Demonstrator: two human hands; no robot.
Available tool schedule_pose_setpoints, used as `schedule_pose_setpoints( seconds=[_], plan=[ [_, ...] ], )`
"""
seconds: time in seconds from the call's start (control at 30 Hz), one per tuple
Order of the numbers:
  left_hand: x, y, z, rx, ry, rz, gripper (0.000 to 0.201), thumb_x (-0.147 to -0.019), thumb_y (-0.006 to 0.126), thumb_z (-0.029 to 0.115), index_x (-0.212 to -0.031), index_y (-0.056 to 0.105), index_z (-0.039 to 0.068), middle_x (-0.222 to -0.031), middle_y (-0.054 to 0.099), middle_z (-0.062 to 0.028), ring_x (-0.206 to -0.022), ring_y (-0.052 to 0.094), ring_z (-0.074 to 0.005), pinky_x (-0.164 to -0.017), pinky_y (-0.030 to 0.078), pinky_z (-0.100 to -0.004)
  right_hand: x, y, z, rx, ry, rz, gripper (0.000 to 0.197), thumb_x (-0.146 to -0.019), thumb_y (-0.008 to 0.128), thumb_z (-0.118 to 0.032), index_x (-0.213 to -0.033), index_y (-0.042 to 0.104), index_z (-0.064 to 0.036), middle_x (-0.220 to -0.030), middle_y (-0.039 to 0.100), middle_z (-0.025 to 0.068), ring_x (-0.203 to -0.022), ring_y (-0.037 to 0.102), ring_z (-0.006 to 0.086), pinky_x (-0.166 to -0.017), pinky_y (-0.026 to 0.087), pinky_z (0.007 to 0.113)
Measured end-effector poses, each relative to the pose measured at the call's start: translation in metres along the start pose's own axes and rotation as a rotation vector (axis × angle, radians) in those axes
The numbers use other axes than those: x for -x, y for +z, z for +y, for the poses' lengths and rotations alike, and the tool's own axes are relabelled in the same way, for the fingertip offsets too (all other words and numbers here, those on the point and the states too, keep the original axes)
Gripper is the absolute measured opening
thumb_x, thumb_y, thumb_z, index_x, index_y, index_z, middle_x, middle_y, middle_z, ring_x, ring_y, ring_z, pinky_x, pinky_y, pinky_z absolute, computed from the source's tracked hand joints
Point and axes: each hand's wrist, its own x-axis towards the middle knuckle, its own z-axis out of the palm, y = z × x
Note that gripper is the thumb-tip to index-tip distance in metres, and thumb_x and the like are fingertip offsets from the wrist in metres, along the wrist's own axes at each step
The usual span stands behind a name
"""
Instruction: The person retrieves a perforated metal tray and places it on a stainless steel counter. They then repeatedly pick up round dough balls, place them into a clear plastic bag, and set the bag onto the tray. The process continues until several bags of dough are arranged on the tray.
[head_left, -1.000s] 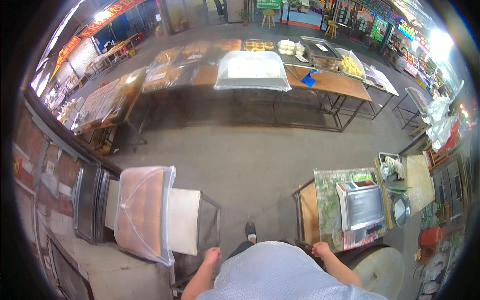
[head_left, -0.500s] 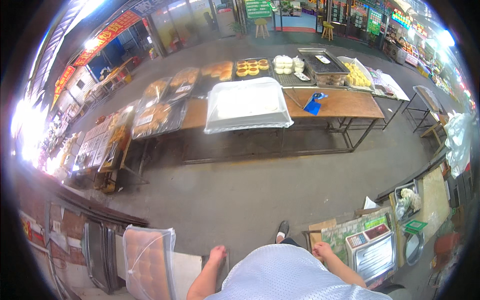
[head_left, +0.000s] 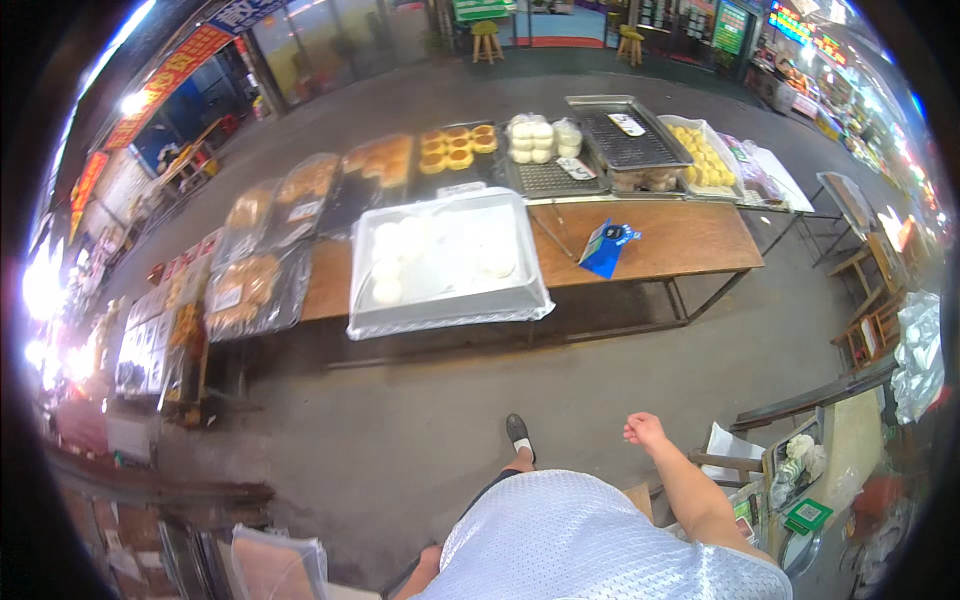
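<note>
My right hand (head_left: 643, 430) swings out over the floor at the end of my bare forearm. Its fingers are curled in, and nothing shows in them. Low at my left side, a bit of bare skin that looks like my left hand (head_left: 428, 558) sits against my shirt; its fingers cannot be made out. Ahead stands a long wooden table (head_left: 690, 235). On its near edge is a large tray (head_left: 450, 300) of white buns under clear plastic, with a blue stand (head_left: 605, 250) to the right. Neither hand touches any of these.
Trays of yellow-topped pastries (head_left: 455, 150), white buns (head_left: 530, 140) and yellow pieces (head_left: 700, 155) line the table's far side. Bagged breads (head_left: 245, 285) lie at its left end. A side counter (head_left: 850, 440) is at my right; a covered bread tray (head_left: 275, 565) is lower left.
The table and its trays appear nearer and larger as I step forward. My right hand has swung forward, away from the side counter; my left has dropped back beside my body.
</note>
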Motion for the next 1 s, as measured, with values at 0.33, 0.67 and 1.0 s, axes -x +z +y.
schedule_pose_setpoints(
  seconds=[0.33,0.67,1.0],
  plan=[
    [-0.224,-0.283,0.139,1.138,-0.264,0.245,0.029,-0.103,0.060,0.027,-0.122,0.065,0.006,-0.109,0.071,-0.0091,-0.082,0.070,-0.0220,-0.067,0.051,-0.0348,-0.116,-0.083,-0.127,-0.489,0.184,0.158,0.045,-0.104,0.061,-0.033,-0.139,0.053,-0.0069,-0.112,0.074,0.0158,-0.090,0.075,0.0275,-0.076,0.063,0.044],
    [-0.248,-0.353,0.190,1.342,-0.210,0.440,0.020,-0.104,0.058,0.027,-0.110,0.064,0.009,-0.099,0.070,-0.0069,-0.081,0.069,-0.0216,-0.066,0.052,-0.0336,-0.365,-0.127,-0.455,-0.907,-0.191,0.121,0.104,-0.095,0.065,-0.062,-0.165,0.012,-0.0061,-0.158,0.042,0.0256,-0.137,0.053,0.0387,-0.109,0.049,0.050],
    [-0.153,-0.214,0.336,1.549,-0.800,0.331,0.012,-0.101,0.055,0.020,-0.105,0.060,0.010,-0.091,0.067,-0.0063,-0.072,0.068,-0.0221,-0.056,0.047,-0.0319,-0.578,-0.145,-0.598,-0.986,-0.095,0.124,0.109,-0.093,0.069,-0.061,-0.165,0.011,-0.0036,-0.164,0.030,0.0220,-0.147,0.040,0.0369,-0.116,0.040,0.051]
  ],
)
